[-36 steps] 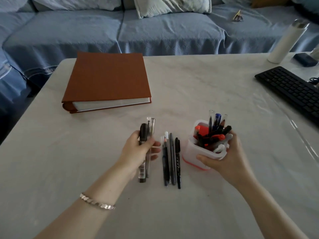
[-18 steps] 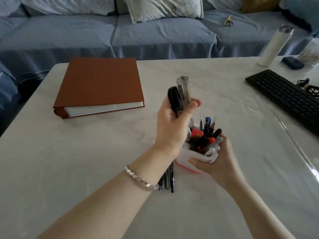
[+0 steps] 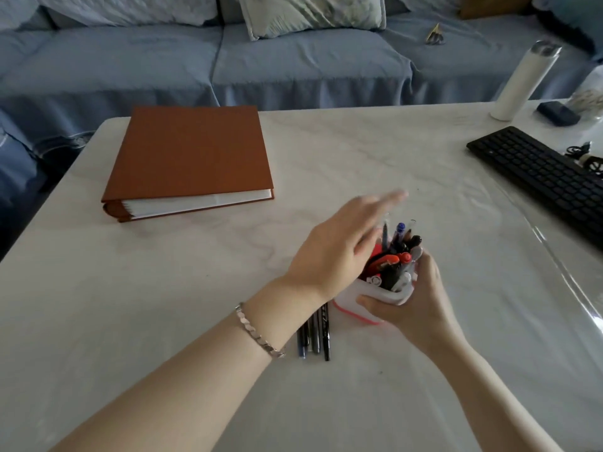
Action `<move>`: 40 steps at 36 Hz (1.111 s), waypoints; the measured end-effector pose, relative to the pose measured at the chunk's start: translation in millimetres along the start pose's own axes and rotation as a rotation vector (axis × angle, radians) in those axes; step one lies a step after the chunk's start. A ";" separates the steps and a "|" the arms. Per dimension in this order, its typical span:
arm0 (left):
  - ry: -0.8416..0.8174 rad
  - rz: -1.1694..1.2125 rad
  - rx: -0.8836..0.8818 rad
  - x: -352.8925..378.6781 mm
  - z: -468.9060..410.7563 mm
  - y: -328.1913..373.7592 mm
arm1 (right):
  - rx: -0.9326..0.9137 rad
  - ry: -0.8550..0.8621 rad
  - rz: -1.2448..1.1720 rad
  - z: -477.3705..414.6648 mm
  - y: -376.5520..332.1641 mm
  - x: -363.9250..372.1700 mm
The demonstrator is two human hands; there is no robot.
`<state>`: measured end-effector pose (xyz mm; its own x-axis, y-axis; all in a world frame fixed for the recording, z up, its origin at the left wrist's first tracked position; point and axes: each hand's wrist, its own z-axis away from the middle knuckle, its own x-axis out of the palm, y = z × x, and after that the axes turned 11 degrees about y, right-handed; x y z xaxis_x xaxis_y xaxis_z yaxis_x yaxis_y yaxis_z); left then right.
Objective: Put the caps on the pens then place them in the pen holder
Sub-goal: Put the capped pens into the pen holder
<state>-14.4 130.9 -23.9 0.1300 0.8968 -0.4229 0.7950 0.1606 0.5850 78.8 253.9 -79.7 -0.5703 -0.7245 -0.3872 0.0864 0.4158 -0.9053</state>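
A white pen holder [image 3: 350,303] with a red base sits tilted on the table, crammed with several capped pens and markers [image 3: 396,256]. My right hand [image 3: 414,298] grips the holder from its right side. My left hand [image 3: 339,251] hovers over the holder's left rim, fingers stretched out and blurred, holding nothing. Three dark pens [image 3: 315,334] lie side by side on the table just left of the holder, partly hidden under my left wrist.
A brown binder [image 3: 187,158] lies at the back left of the white table [image 3: 130,305]. A black keyboard [image 3: 538,177] sits at the right, with a white bottle [image 3: 522,83] and a small dark box [image 3: 558,114] behind it. A blue sofa runs along the far edge.
My left hand lifted two pens from the table, carried them over the holder and let them go; it now has straight, empty fingers. My right hand kept hold of the holder.
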 end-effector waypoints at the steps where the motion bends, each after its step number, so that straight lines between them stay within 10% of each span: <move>1: -0.052 -0.062 0.033 2.3 2.9 -2.0 | -0.001 0.002 0.005 0.0 -0.6 0.0; 9: -0.124 -0.109 -0.099 -2.6 22.3 -4.5 | 0.005 -0.021 -0.016 -2.1 2.4 0.8; 14: 0.058 -0.120 -0.500 -22.1 42.5 -12.4 | -0.002 -0.012 -0.010 0.5 -1.9 -0.1; 18: -0.190 -0.475 -0.955 -24.9 67.3 -27.7 | 0.012 -0.020 -0.007 0.8 2.3 -0.2; 34: -0.355 -0.553 -0.991 -30.1 76.2 -37.3 | 0.055 -0.031 0.003 2.0 1.7 0.3; 40: 0.180 0.027 -1.119 -41.0 70.4 -36.9 | -0.014 -0.033 0.001 1.5 -2.4 -1.7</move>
<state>-7.3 59.2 -76.9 -0.0198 0.9374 -0.3476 -0.1953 0.3373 0.9209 80.8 253.4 -77.1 -0.5426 -0.7421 -0.3936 0.0750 0.4240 -0.9026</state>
